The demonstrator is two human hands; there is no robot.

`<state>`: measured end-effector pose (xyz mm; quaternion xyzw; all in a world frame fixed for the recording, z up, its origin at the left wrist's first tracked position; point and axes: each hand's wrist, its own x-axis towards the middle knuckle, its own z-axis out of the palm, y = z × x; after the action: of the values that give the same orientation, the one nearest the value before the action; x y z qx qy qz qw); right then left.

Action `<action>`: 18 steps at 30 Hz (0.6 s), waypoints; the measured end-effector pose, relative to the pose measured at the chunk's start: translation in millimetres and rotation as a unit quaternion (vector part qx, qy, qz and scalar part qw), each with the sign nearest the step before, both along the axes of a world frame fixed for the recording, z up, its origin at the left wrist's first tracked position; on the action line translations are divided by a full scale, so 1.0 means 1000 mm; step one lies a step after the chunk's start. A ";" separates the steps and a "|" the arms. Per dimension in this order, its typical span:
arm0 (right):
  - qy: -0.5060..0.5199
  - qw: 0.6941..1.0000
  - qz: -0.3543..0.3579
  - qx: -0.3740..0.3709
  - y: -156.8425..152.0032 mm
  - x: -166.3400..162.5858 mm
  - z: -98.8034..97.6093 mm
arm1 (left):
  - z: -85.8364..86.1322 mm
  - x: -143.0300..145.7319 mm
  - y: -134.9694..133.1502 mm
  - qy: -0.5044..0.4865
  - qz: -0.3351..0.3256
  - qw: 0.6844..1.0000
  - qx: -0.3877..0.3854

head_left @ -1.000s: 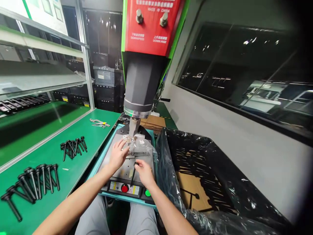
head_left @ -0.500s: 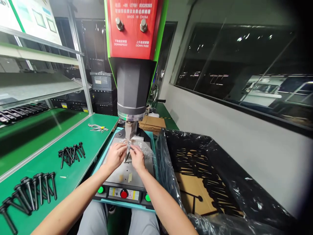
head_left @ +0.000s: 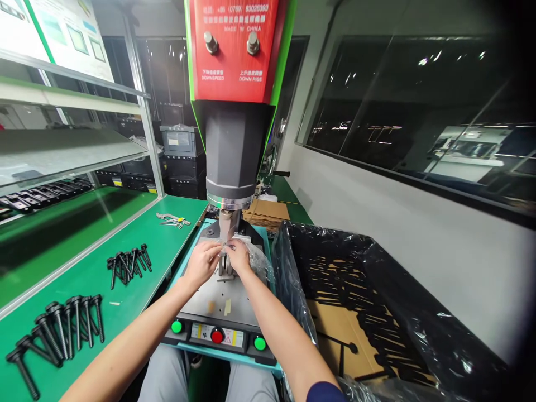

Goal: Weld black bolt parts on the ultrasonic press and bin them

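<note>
Hands together at the machine's fixture, seen from the head camera. Left hand (head_left: 204, 262) and right hand (head_left: 239, 255) meet fingertip to fingertip just under the welding horn (head_left: 228, 226), both with fingers curled inward. Between the fingertips sits a clear plastic piece (head_left: 225, 244), pinched from both sides; the view is small and glary there, so its exact shape cannot be made out. It is held directly above the small metal fixture (head_left: 226, 270), which stands on the grey base plate (head_left: 218, 301). Whether the piece touches the horn: cannot tell.

Crumpled clear film (head_left: 257, 261) lies just beside the right wrist, on the right edge of the plate.

Front panel below the forearms: green button (head_left: 176, 326) at left, red button (head_left: 216, 335) in the middle, second green button (head_left: 259, 343) at right. None is touched.

Green tabletop (head_left: 167, 245) to the left carries a loose cluster of black bolts (head_left: 128, 262) and, nearer the camera, a row of larger black bolts (head_left: 62, 324); both lie well apart from the hands. Small hand tools (head_left: 172, 220) lie further back.

Bin lined with black plastic (head_left: 377, 279) stands to the right of the machine. Stacked cardboard (head_left: 268, 212) lies behind it, near the horn.
</note>
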<state>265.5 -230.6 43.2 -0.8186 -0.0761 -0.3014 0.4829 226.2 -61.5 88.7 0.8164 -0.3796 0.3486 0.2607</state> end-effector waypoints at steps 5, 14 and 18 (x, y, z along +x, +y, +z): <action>-0.014 0.999 0.033 -0.009 -0.003 -0.015 -0.011 | -0.012 -0.002 0.003 -0.033 -0.003 0.999 0.016; 0.029 0.996 -0.026 0.078 -0.007 -0.049 -0.057 | -0.037 -0.017 0.008 -0.035 0.020 0.995 0.095; 0.070 0.994 -0.026 0.077 -0.011 -0.067 -0.069 | -0.044 -0.018 0.011 -0.007 0.030 0.997 0.074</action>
<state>198.2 -241.4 -25.9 -0.7999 0.0021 -0.2606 0.5405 208.6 -50.3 44.9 0.8421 -0.3811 0.3331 0.1862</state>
